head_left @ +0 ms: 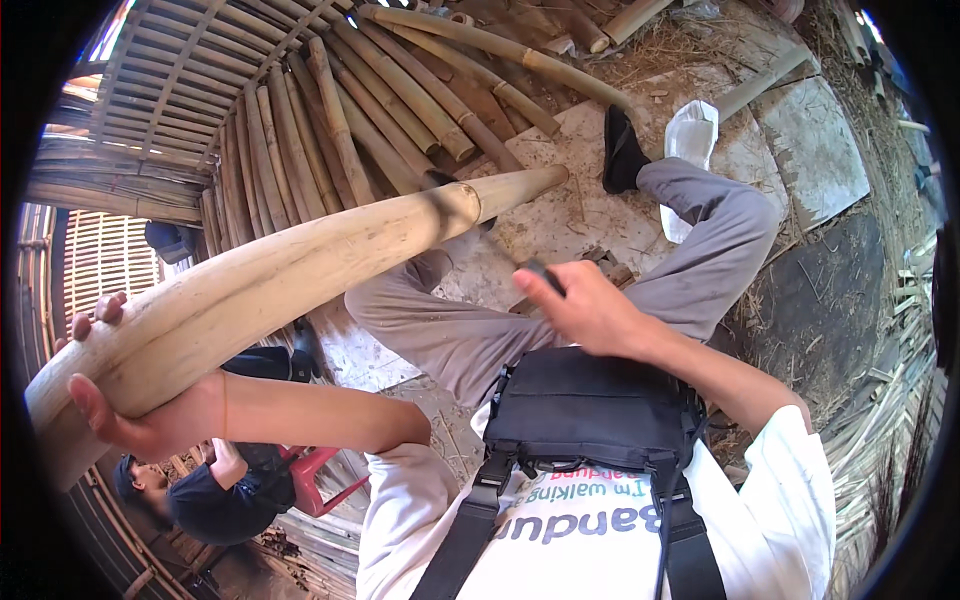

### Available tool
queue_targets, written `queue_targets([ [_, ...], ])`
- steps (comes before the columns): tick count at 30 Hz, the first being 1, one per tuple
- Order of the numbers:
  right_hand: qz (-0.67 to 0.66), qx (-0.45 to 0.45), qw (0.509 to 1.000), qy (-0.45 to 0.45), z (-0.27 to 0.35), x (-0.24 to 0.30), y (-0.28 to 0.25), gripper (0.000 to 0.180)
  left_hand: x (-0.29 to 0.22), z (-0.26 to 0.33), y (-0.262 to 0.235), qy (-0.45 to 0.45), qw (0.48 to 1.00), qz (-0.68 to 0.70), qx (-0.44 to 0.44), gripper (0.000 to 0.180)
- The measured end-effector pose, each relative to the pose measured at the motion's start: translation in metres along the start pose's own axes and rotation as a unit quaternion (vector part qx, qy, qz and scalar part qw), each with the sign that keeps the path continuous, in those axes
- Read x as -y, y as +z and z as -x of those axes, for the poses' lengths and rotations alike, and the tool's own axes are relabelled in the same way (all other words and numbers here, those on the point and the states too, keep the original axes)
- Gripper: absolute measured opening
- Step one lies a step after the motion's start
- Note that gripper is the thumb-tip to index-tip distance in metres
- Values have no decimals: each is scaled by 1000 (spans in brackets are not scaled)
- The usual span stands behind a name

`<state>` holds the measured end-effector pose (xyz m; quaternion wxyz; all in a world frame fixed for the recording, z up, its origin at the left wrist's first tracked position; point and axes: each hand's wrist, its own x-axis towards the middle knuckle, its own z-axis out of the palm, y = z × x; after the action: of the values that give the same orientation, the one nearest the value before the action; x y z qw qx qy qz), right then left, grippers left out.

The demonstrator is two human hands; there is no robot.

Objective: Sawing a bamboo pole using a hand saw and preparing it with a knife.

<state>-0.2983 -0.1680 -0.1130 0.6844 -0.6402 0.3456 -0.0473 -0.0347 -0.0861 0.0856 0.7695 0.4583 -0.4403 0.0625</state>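
A thick pale bamboo pole (300, 255) slants across my front, from the lower left up toward the middle. Near its left end my left hand (150, 425) is wrapped round it from below, thumb on the near side and fingertips over the far side. My right hand (595, 310) is closed on the dark handle of a knife (545, 275), just right of the pole. The knife's blade is smeared by motion and points up and left toward the joint in the pole. Whether the blade touches the bamboo, I cannot tell.
Several bamboo poles (375, 130) lie ahead against a slatted bamboo wall (190, 70). Pale boards (815, 140) cover part of the floor under my legs. At the lower left another person (225, 495) in dark clothes sits near a red chair (322, 485). Straw lies at right.
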Motion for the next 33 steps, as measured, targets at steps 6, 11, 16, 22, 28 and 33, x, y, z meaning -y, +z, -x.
queue_targets([
  [6,-18,-52,979,196,-5,-76,-25,68,5,0,-13,-24,996,90,8,52],
  [11,-30,-30,996,83,-13,-14,-15,65,-3,-7,-19,-20,950,220,219,61],
  [16,-55,17,998,-4,1,16,-15,61,7,-22,-27,29,915,277,292,64],
  [22,-4,-15,999,47,-29,-49,-18,61,20,-9,-35,20,940,255,224,63],
  [28,10,-36,998,-50,-29,-3,3,56,5,20,-17,3,998,20,-64,55],
  [33,25,24,994,-102,-17,16,-1,57,-2,27,-15,23,999,14,-19,51],
])
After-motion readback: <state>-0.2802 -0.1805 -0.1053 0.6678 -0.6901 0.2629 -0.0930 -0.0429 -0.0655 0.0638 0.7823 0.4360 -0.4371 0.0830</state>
